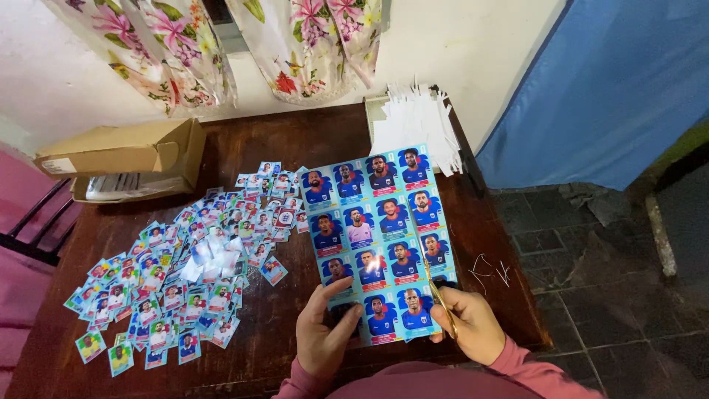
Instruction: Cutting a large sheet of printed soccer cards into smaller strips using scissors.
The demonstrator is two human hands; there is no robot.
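The fingers [334,295] of the left hand [325,336] are spread and pressed flat on the near left corner of a sheet of blue portrait stickers [380,240], thumb and forefinger pinching its edge, while the right hand [473,325] is closed around a pair of gold-coloured scissors [439,295] whose blades run up into the sheet's right side. The sheet lies on the dark wooden tabletop [281,140], just ahead of the person, tilted a little to the left. I count four columns and five rows on it, though the bottom left sticker is covered by the left hand and the one by the scissor handles is partly hidden, so about eighteen show plainly. To the left a loose heap of cut stickers [185,273] fans across the tabletop, far too many and too overlapped to count. One open cardboard box [125,159] sits at the far left corner; what is inside it is hard to make out. One pile of thin white paper strips [417,122] lies beyond the sheet at the back edge, and a few stray strips [491,270] lie near the right edge. Two pink sleeves [532,369] show at the bottom, cut off by the frame. Flowered cloth [310,44] hangs above, its top cropped.
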